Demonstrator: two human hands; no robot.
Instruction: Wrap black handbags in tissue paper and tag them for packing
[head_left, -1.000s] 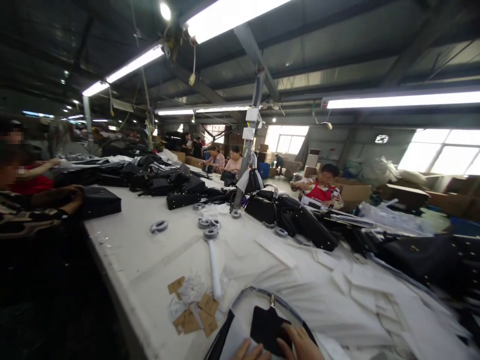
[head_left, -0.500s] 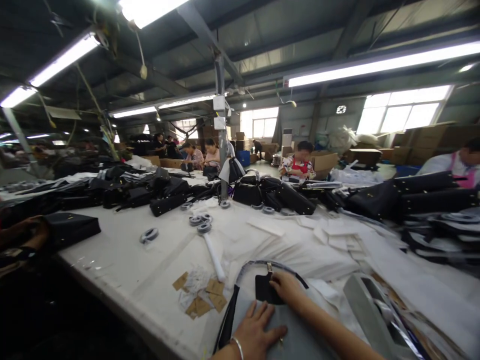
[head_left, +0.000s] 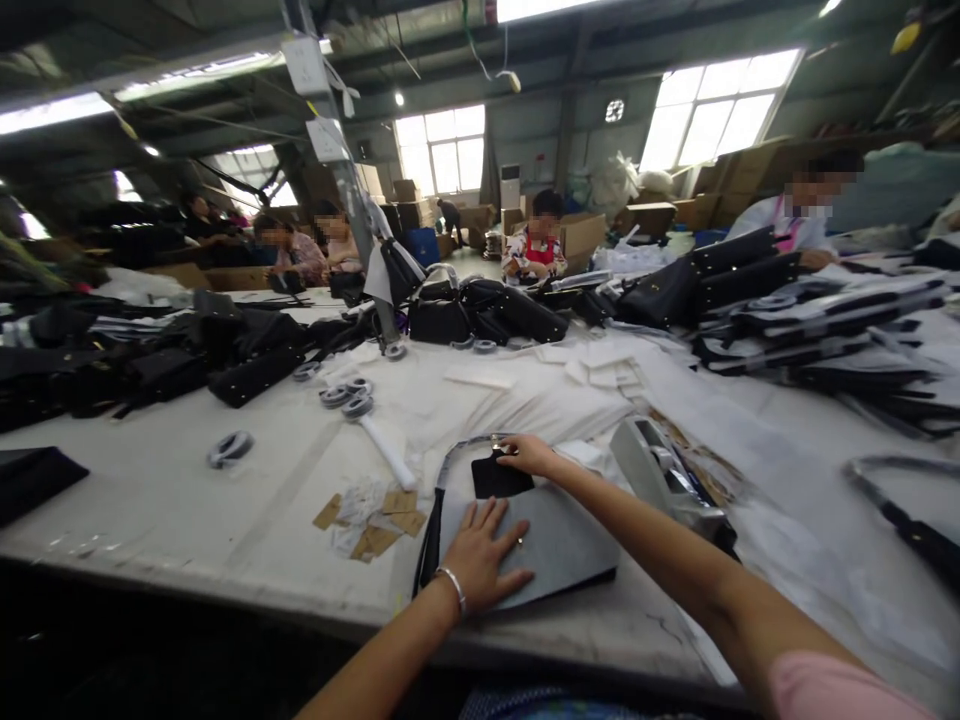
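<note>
A bag with a grey sheet-like face (head_left: 570, 545) and black edges lies on the white table near its front edge. My left hand (head_left: 484, 550), with a bracelet at the wrist, rests on the grey face with its fingers spread. Above it, a black flap (head_left: 491, 478) stands out from the bag, inside a wrapped curved handle (head_left: 450, 462). My right hand (head_left: 529, 455) pinches at the small metal clasp (head_left: 496, 443) at the flap's top; the fingertips are closed there.
Right of the bag stands a grey tape dispenser (head_left: 649, 465). Brown cards (head_left: 375, 540) and tape rolls (head_left: 356, 400) lie to the left. Black bags (head_left: 442, 318) line the back, beside a post (head_left: 360, 220). Several people sit beyond the table.
The view has tilted down and turned right, so more of the bag and my arms shows. My left hand stays spread on the bag; my right fingers are now closer to the clasp.
</note>
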